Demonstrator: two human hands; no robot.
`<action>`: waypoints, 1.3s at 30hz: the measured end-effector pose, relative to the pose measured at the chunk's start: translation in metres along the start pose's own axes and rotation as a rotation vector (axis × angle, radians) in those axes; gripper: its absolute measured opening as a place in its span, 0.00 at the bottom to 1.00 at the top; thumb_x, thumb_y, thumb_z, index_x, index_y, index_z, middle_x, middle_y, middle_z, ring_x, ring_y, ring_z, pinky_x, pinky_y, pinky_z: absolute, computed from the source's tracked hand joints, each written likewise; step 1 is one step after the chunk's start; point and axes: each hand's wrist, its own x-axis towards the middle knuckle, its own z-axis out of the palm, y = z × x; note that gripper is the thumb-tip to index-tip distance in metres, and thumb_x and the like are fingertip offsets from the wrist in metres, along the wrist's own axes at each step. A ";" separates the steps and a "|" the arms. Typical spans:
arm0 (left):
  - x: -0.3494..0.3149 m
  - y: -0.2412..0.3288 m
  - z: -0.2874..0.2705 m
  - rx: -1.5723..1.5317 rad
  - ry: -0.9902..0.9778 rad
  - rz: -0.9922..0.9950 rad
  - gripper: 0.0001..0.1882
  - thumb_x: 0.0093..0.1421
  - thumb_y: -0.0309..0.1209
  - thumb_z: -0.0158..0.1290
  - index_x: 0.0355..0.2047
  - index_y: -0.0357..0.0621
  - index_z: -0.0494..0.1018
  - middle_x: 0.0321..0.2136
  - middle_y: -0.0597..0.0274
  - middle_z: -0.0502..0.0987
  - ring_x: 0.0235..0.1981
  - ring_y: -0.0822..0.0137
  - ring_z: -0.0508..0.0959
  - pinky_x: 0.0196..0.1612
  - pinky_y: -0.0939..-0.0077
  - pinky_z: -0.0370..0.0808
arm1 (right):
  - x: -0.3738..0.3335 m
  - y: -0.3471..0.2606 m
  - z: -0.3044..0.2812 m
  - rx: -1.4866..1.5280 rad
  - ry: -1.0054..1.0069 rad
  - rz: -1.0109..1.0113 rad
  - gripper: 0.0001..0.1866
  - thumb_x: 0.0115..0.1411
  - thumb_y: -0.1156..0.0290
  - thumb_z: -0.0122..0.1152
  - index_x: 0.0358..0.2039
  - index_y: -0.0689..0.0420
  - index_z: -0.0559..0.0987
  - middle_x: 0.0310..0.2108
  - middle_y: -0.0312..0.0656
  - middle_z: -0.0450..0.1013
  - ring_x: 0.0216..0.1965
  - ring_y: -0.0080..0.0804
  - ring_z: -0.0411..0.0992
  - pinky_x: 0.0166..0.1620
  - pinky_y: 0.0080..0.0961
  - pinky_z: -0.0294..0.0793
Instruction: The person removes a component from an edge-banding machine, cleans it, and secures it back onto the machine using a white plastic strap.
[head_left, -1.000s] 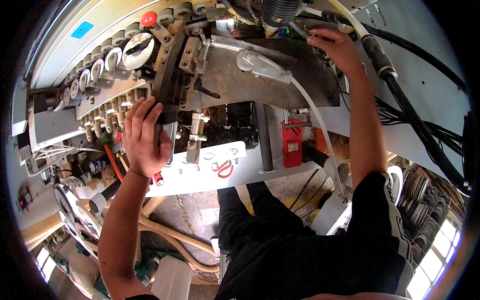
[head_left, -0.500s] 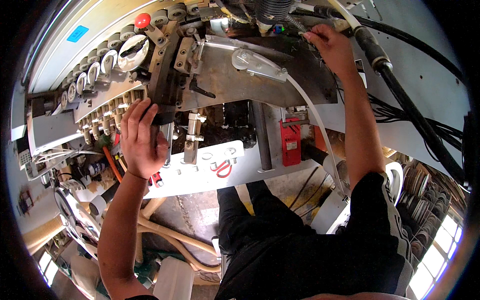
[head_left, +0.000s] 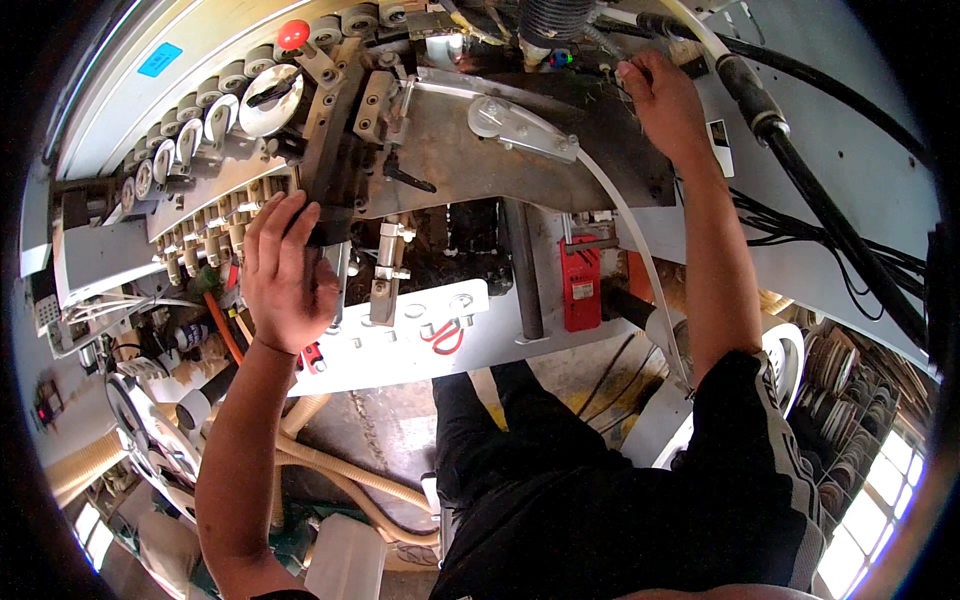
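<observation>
My left hand (head_left: 284, 275) rests at the lower end of a dark metal bar (head_left: 333, 150), its fingers stretched out and the thumb apart. Over the far right part of a brown metal plate (head_left: 440, 165), my right hand (head_left: 660, 100) is closed, fingertips pressed together near a thin hose. What it pinches, if anything, is too small to make out. On the plate sits a clear guide arm (head_left: 525, 130) with a round end. A thin white strip (head_left: 625, 215) runs from that arm down to the right. A black clamp lever (head_left: 408, 175) lies beside the bar.
A red-knobbed lever (head_left: 294, 36) and rows of rollers (head_left: 208, 93) stand at the far left. White panel (head_left: 400, 365) holds red-handled scissors (head_left: 446, 336). A red box (head_left: 580, 288) hangs near the middle. Thick black cables (head_left: 825, 205) cross on the right; beige hoses (head_left: 350, 478) lie below.
My right hand has shifted slightly nearer and to the right, its fingers more curled. My left hand stays at the bar. The whole view has moved a little.
</observation>
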 end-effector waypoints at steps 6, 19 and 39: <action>-0.004 -0.001 -0.001 -0.003 -0.007 -0.010 0.31 0.49 0.27 0.51 0.57 0.42 0.73 0.60 0.53 0.72 0.62 0.43 0.71 0.62 0.51 0.71 | -0.004 -0.022 -0.006 0.154 -0.006 0.223 0.15 0.65 0.57 0.67 0.42 0.55 0.81 0.32 0.42 0.80 0.33 0.36 0.77 0.39 0.32 0.76; -0.003 -0.001 -0.003 -0.029 -0.008 -0.015 0.31 0.49 0.26 0.52 0.57 0.41 0.73 0.60 0.54 0.72 0.62 0.44 0.71 0.62 0.50 0.70 | 0.005 -0.014 -0.014 -0.088 0.000 0.069 0.16 0.62 0.52 0.68 0.44 0.46 0.87 0.35 0.39 0.85 0.36 0.33 0.84 0.41 0.30 0.82; -0.003 -0.001 -0.002 -0.025 0.003 -0.017 0.31 0.48 0.25 0.51 0.56 0.41 0.74 0.60 0.54 0.72 0.62 0.45 0.71 0.63 0.51 0.70 | 0.012 0.004 0.002 0.976 -0.131 0.732 0.13 0.63 0.62 0.67 0.39 0.60 0.81 0.33 0.39 0.81 0.35 0.32 0.82 0.40 0.26 0.83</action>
